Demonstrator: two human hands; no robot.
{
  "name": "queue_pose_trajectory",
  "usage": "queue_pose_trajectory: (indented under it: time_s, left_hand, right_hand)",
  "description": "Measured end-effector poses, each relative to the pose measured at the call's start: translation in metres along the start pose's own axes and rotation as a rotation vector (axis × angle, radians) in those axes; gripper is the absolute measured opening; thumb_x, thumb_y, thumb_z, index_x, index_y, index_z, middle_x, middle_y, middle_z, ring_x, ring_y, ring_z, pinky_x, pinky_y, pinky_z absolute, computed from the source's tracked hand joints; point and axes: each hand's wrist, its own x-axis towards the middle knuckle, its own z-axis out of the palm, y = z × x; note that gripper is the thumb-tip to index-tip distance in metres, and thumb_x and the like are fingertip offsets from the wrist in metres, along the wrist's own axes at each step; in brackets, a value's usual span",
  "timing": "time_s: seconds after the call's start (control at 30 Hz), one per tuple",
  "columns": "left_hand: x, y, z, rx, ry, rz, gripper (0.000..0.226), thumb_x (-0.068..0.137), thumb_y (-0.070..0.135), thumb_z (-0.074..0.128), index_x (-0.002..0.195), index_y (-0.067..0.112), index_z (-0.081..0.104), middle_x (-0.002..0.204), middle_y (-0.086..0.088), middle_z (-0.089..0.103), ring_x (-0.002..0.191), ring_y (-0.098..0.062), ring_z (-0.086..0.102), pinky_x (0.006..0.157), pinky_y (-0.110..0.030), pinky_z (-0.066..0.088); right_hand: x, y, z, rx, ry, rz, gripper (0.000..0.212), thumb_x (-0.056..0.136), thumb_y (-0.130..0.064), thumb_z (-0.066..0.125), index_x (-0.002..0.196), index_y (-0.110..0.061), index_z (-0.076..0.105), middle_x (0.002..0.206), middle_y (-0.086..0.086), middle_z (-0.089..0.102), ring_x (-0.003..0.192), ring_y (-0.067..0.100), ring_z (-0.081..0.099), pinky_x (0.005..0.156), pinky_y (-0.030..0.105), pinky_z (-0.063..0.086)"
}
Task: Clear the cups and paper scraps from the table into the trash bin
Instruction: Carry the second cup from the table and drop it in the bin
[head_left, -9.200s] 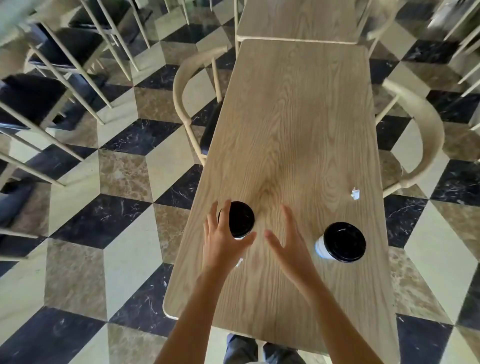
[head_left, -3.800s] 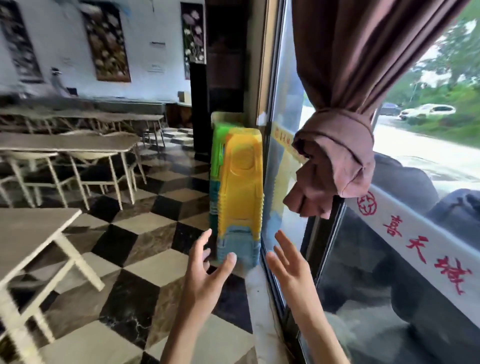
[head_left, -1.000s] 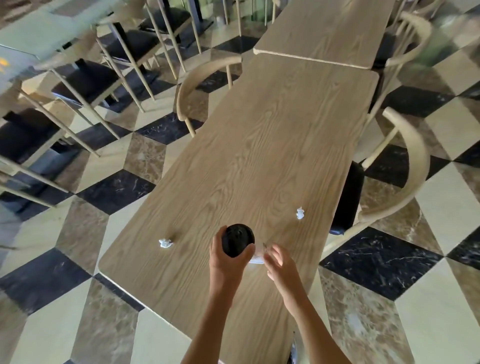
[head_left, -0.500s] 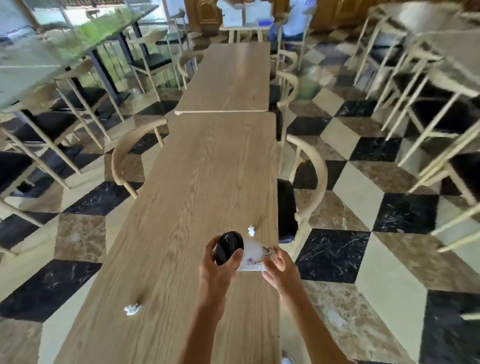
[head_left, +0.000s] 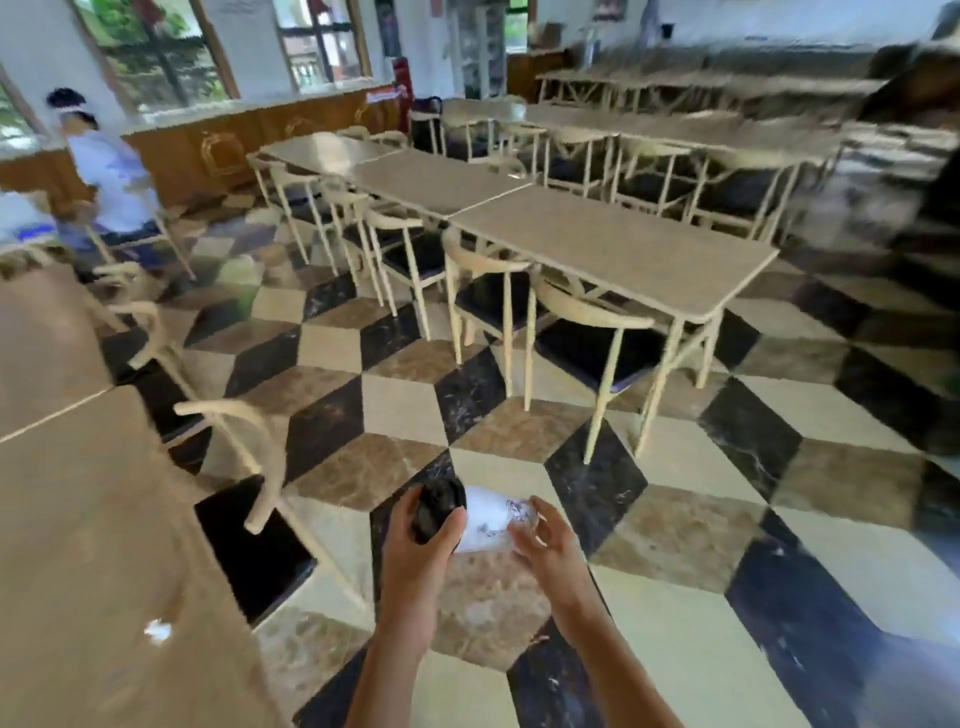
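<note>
A white paper cup (head_left: 485, 525) with a black lid lies on its side in the air above the checkered floor, held between both hands. My left hand (head_left: 423, 548) grips the lid end and my right hand (head_left: 545, 540) holds the base end. The wooden table (head_left: 78, 545) is at the left, and a small white paper scrap (head_left: 157, 630) lies on it near its right edge. No trash bin is in view.
A wooden chair (head_left: 244, 457) stands by the table's right side. Another row of tables (head_left: 613, 249) with chairs fills the middle distance. A person in white (head_left: 111, 176) is at the far left. Open checkered floor lies ahead and to the right.
The view has swung right, away from the table. Both hands have carried the cup off the tabletop and over the floor. The table now sits at the left.
</note>
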Motion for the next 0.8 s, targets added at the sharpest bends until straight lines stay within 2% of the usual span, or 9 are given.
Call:
queue_pose_trajectory:
  time_s: [0.07,0.13,0.2,0.23,0.33,0.47,0.57,0.67,0.8]
  left_hand:
    - [-0.016,-0.014,0.069,0.037,-0.093,-0.017,0.055,0.071,0.033,0.083,0.122,0.033,0.062,0.122,0.002,0.069,0.109,-0.016,0.069,0.095,-0.048,0.057]
    - [-0.037,-0.032,0.138,0.067,-0.195,-0.021,0.043,0.078,0.024,0.083,0.116,0.034,0.065,0.121,0.000,0.068,0.101,-0.010,0.071,0.083,-0.041,0.062]
    - [-0.063,-0.048,0.207,0.093,-0.311,-0.043,0.033,0.081,0.020,0.082,0.105,0.038,0.068,0.116,0.002,0.070,0.100,-0.012,0.072,0.077,-0.036,0.064]
    - [-0.075,-0.054,0.240,0.104,-0.376,-0.051,0.032,0.080,0.020,0.082,0.102,0.039,0.070,0.113,0.004,0.072,0.104,-0.018,0.072,0.081,-0.041,0.063]
    - [-0.113,-0.073,0.334,0.149,-0.582,-0.067,0.034,0.079,0.022,0.083,0.105,0.039,0.069,0.113,0.005,0.074,0.112,-0.027,0.068,0.095,-0.056,0.055]
    - [-0.164,-0.100,0.440,0.243,-0.824,-0.071,0.044,0.072,0.030,0.086,0.111,0.037,0.068,0.124,0.000,0.070,0.114,-0.025,0.068,0.093,-0.055,0.057]
    - [-0.197,-0.127,0.514,0.298,-0.988,-0.099,0.050,0.059,0.042,0.085,0.106,0.041,0.068,0.123,-0.002,0.071,0.110,-0.024,0.070,0.093,-0.053,0.057]
    - [-0.227,-0.159,0.581,0.338,-1.092,-0.117,0.052,0.054,0.049,0.084,0.103,0.046,0.067,0.120,0.003,0.069,0.108,-0.017,0.069,0.086,-0.044,0.061]
    - [-0.255,-0.203,0.664,0.398,-1.209,-0.123,0.064,0.050,0.057,0.090,0.108,0.046,0.065,0.119,0.008,0.069,0.111,-0.016,0.068,0.096,-0.047,0.056]
  right_hand:
    - [-0.012,-0.002,-0.076,0.022,0.088,-0.015,0.058,0.087,-0.033,0.073,0.139,-0.021,0.049,0.120,-0.007,0.068,0.104,0.010,0.070,0.091,0.037,0.060]
    - [-0.034,-0.002,-0.152,0.065,0.166,-0.025,0.061,0.082,-0.042,0.073,0.137,-0.022,0.053,0.123,0.000,0.068,0.112,0.015,0.068,0.099,0.042,0.056]
    - [-0.066,-0.005,-0.222,0.089,0.275,-0.047,0.044,0.080,-0.049,0.073,0.120,-0.036,0.062,0.112,-0.002,0.075,0.103,0.010,0.071,0.085,0.029,0.060]
    - [-0.082,-0.008,-0.254,0.102,0.339,-0.048,0.038,0.079,-0.054,0.074,0.113,-0.040,0.064,0.108,-0.007,0.077,0.097,0.007,0.073,0.076,0.022,0.059]
    - [-0.125,-0.006,-0.341,0.162,0.542,-0.066,0.050,0.069,-0.070,0.074,0.112,-0.047,0.062,0.107,-0.014,0.075,0.096,0.002,0.072,0.068,0.016,0.058]
    - [-0.174,0.008,-0.437,0.328,0.749,-0.057,0.073,0.078,-0.046,0.074,0.139,-0.022,0.044,0.126,0.002,0.065,0.098,0.007,0.073,0.076,0.024,0.060]
    - [-0.208,0.016,-0.501,0.354,0.913,-0.040,0.060,0.089,-0.027,0.072,0.140,-0.010,0.046,0.117,0.005,0.069,0.089,0.008,0.075,0.071,0.023,0.058]
    - [-0.236,0.024,-0.555,0.366,1.053,-0.038,0.046,0.095,-0.016,0.065,0.138,-0.007,0.050,0.118,0.010,0.071,0.101,0.020,0.073,0.082,0.035,0.060]
    - [-0.255,0.031,-0.628,0.416,1.163,-0.012,0.040,0.098,-0.013,0.060,0.136,-0.010,0.050,0.115,0.007,0.070,0.098,0.012,0.072,0.074,0.024,0.060]
